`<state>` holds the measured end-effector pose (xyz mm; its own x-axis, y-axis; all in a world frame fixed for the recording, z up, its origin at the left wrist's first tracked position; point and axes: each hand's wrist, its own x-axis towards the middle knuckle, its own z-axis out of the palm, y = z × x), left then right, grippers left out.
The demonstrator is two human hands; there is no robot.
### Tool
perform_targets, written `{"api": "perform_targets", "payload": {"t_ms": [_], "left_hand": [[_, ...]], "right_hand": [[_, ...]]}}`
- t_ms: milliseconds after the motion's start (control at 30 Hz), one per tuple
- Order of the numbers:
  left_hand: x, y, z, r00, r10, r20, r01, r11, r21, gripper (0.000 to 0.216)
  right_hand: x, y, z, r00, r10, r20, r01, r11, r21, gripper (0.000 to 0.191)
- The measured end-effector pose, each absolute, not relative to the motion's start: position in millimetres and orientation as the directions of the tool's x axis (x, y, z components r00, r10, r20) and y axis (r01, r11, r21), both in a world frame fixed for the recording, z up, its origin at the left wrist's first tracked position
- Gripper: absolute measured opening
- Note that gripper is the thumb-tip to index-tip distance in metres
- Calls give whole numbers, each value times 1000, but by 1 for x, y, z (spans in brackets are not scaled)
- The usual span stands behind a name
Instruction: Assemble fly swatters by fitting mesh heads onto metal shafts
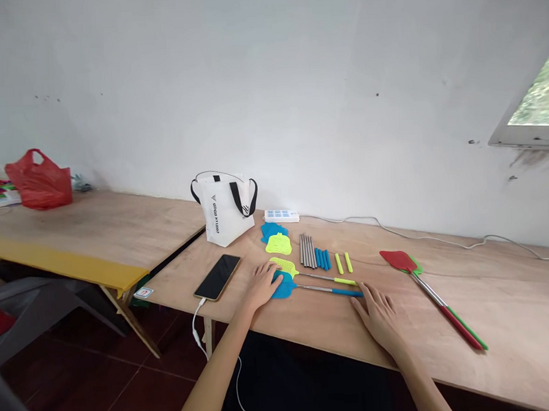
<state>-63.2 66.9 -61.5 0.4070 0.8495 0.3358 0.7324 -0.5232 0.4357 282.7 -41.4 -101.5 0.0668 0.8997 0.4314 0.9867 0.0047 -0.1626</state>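
A yellow fly swatter [315,276] and a blue fly swatter [316,288] lie side by side on the table, heads to the left. My left hand [261,284] rests on their heads with its fingers stretched out. At the handle ends is my right hand [380,315], fingers apart and the fingertips touching or nearly touching them. Behind lie a loose yellow swatter head [279,244], blue swatter heads [273,231], several metal rods [307,251], several blue handle grips [323,259] and two yellow handle grips [343,262].
Right of my hands lie a red fly swatter [455,325] and a green one [469,329]. A phone [217,276] on a cable, a white tote bag [226,211] and a power strip [281,215] stand left and behind. A red plastic bag [42,184] sits on the other table.
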Motion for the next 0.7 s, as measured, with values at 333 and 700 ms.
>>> {"api": "perform_targets", "payload": {"t_ms": [333, 700], "left_hand": [[-63, 67, -52, 404, 854, 328, 693, -520, 500, 29], [-60, 68, -66, 417, 846, 331, 648, -532, 544, 32]], "right_hand": [[262, -34, -97, 116, 922, 369, 988, -70, -134, 53], [262, -36, -97, 20, 925, 379, 994, 24, -110, 53]]}}
